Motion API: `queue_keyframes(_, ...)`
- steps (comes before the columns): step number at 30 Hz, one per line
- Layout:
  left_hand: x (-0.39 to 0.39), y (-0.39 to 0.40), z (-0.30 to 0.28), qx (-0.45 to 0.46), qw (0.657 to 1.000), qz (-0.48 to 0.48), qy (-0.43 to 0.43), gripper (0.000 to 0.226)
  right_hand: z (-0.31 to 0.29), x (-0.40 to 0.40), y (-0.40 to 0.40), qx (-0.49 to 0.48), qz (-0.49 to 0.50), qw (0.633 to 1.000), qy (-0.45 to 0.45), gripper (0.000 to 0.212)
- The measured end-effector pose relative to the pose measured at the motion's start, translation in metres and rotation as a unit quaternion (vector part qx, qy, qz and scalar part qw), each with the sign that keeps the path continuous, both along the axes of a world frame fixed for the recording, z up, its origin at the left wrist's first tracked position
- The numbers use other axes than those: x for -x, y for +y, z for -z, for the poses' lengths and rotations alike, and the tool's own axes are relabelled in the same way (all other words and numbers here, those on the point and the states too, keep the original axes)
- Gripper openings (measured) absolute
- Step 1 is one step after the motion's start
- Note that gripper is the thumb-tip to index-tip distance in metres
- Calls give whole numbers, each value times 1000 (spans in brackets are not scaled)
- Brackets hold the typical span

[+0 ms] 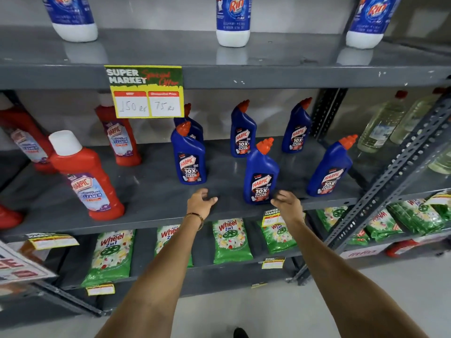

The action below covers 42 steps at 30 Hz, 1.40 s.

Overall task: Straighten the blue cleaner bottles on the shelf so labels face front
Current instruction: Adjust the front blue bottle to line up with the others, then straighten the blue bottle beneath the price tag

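Note:
Several blue Harpic cleaner bottles with orange caps stand on the grey middle shelf. The front row holds a left bottle, a middle bottle and a right bottle. Behind stand two more, and one is half hidden behind the front left bottle. Every label that shows faces front. My left hand hovers empty at the shelf's front edge, fingers apart. My right hand is just right of the middle bottle's base, fingers apart, holding nothing.
Red Harpic bathroom cleaner bottles stand on the left of the same shelf. A yellow price sign hangs from the upper shelf, which carries white and blue Rin bottles. Green Wheel packets lie below. A perforated metal upright borders the right.

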State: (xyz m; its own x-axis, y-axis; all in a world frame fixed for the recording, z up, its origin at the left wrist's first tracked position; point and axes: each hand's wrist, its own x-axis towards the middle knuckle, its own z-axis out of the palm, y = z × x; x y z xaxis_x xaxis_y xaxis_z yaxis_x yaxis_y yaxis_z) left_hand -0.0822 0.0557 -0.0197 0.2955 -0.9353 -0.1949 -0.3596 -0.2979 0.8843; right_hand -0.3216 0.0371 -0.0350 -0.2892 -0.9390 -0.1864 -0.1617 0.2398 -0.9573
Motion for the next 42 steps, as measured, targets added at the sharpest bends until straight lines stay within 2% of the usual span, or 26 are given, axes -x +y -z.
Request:
queue_keyframes(5, -39, 13, 0, -3, 999, 31, -15, 51, 4, -36, 33, 12, 40, 999, -15, 38)
queue_keyframes(11, -72, 19, -3, -11, 999, 35, -9, 53, -1, -88, 39, 28, -69, 997, -9, 41)
queue_keyframes(17, -97, 2, -9, -14, 1000, -3, -12, 59, -10, -136, 5, 23, -145, 989, 29, 45)
queue_keyframes(22, -103, -22, -11, -27, 1000, -7, 6, 65, -13, -156, -29, 10, -149, 987, 52, 55)
queue_keyframes(26, -100, -46, -13, -8, 1000, 16, -3, 52, -15, -162, -55, -9, -165, 986, 31, 63)
queue_keyframes(32, -97, -69, -13, 14, 1000, 10, 11, 46, -18, -173, -80, -27, -245, 969, -3, 67)
queue_keyframes(37, -99, -72, -10, 14, 1000, 7, 22, 41, -15, -185, -90, -10, -284, 958, -20, 51)
queue_keyframes(42, -101, -63, -13, 5, 1000, 13, 24, 44, -13, -188, -86, -2, -261, 965, -36, 40)
